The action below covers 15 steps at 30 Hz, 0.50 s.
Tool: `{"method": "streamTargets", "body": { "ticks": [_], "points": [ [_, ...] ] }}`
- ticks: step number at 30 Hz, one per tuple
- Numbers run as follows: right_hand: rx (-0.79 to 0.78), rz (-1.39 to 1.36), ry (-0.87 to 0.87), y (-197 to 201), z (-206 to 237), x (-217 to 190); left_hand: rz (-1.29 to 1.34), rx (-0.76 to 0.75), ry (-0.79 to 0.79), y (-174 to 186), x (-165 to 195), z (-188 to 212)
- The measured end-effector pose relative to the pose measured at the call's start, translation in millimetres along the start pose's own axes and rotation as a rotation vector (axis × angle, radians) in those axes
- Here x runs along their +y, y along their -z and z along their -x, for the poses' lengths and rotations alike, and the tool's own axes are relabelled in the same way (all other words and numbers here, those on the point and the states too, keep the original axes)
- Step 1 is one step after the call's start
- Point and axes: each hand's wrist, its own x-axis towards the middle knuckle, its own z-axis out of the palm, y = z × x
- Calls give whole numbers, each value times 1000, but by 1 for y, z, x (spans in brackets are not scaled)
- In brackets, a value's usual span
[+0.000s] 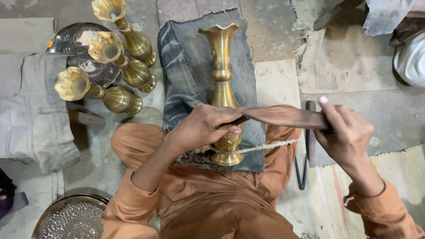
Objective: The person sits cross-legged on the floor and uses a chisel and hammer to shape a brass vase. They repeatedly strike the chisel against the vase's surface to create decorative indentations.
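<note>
A tall brass vase (221,66) with a fluted rim lies on a folded piece of blue denim cloth (186,75) over my lap, and a rope (265,146) runs across its base. My left hand (203,126) rests on the vase's lower body and pinches the left end of a flat brown wooden piece (283,116). My right hand (345,130) grips the right end of that piece. The wooden piece lies crosswise over the vase.
Three more brass vases (124,66) stand at the upper left beside a round metal tray (79,44). A patterned metal plate (71,217) sits at the lower left. Grey cloth (31,106) lies on the left. A dark hand tool (310,141) rests on the floor right of my knee.
</note>
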Motion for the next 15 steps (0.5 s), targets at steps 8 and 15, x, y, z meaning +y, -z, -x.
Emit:
{"method": "streamTargets", "body": {
  "ticks": [8,15],
  "points": [
    [90,-342,-289,18,-4,16,97,58,126,-3,2,6],
    [-34,-222,-136,33,-12,29,296,118,286,3,-1,6]
  ]
}}
